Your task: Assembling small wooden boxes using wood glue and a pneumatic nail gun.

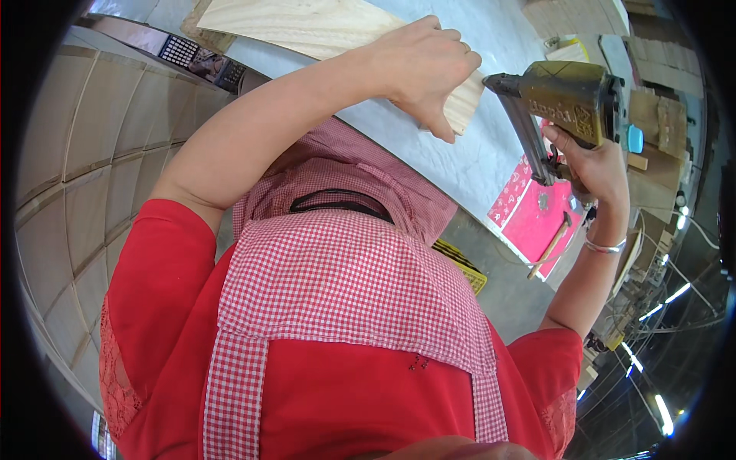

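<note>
A pale wooden board (307, 31) lies slantwise over the light worktable. My left hand (433, 69) grips it near its right end, with the thumb along the near edge and the fingers curled over the far side. In my right hand (594, 165) is a pneumatic nail gun (563, 100), dark with a yellowish-brown body. Its nose points left at the board's end, very close to my left fingertips; whether it touches the wood I cannot tell.
A hammer (553, 241) rests on a pink sheet (529, 218) at the table's right. Stacked boards (663, 57) stand at the far right. A yellow-and-black object (464, 267) is below the table edge, and wrapped stacks (100, 130) rise at the left.
</note>
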Motion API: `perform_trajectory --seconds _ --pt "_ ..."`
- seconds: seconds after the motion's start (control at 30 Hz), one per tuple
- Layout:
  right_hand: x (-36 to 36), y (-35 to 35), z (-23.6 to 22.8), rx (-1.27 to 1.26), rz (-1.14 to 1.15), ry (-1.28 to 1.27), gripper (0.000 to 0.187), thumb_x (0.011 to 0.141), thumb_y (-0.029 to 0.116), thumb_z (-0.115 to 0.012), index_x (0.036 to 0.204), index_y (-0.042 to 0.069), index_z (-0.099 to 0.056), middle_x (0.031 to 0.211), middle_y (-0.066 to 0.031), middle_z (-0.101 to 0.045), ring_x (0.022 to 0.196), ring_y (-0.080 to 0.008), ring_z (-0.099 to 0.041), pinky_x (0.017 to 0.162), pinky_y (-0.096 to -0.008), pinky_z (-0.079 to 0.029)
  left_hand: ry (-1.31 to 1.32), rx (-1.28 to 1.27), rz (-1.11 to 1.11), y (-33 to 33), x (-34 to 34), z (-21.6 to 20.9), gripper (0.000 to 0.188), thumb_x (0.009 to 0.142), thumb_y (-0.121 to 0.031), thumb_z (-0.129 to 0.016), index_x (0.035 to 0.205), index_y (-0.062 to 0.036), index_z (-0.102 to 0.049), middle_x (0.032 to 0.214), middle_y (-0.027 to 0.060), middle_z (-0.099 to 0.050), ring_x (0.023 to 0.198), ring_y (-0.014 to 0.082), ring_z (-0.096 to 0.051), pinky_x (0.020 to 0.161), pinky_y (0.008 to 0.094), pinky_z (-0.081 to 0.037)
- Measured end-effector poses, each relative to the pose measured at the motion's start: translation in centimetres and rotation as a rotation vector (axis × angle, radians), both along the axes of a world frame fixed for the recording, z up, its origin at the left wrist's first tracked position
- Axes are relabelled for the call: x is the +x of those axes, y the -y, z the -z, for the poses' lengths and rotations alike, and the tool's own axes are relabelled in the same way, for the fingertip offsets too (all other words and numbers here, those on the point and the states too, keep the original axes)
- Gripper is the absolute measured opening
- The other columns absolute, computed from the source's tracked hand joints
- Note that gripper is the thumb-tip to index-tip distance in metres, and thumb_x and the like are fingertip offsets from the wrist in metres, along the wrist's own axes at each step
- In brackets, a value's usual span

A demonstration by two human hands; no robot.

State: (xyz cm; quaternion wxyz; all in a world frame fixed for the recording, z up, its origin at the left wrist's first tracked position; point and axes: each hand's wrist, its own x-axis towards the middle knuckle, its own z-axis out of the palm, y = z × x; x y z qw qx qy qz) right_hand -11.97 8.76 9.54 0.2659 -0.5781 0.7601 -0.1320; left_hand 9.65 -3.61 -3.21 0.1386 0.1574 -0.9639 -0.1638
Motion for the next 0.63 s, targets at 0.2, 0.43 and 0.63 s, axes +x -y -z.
perform_trajectory --seconds 0.2,0.43,0.63 --pt "-2.6 -2.3 2.7 -0.168 0.001 -0.017 0.028 0.084 0.029 -0.078 0.098 0.006 -0.071 0.064 0.0043 -0.054 0.048 -0.0036 -0.042 0.042 -0.024 -0.03 -0.071 -0.008 0.087 1.1 -0.3 0.3 0.077 0.066 -0.057 -0.076 0.108 0.0045 -0.06 0.096 0.0181 -0.064 0.098 0.0321 -0.06 0.094 0.0404 -0.042" --pt "-8.2 -13.4 6.6 -0.146 0.547 0.042 0.03 0.084 0.008 -0.065 0.11 -0.003 -0.054 0.087 -0.0106 -0.067 0.071 -0.019 -0.062 0.067 -0.0334 -0.05 0.321 0.26 -0.034 6.2 3.2 -4.1 0.062 0.08 -0.048 -0.069 0.116 0.002 -0.061 0.104 0.021 -0.063 0.1 0.0318 -0.061 0.089 0.0392 -0.046" --pt "-14.5 -21.2 16.6 -0.129 0.523 -0.549 0.07 0.082 0.006 -0.065 0.145 0.008 -0.035 0.111 -0.0299 -0.064 0.102 -0.0372 -0.067 0.082 -0.0483 -0.051 0.08 0.497 -0.272 8.4 0.3 -8.9 0.051 0.081 -0.044 -0.072 0.117 -0.0089 -0.064 0.11 0.0167 -0.067 0.105 0.0242 -0.062 0.09 0.0388 -0.047"
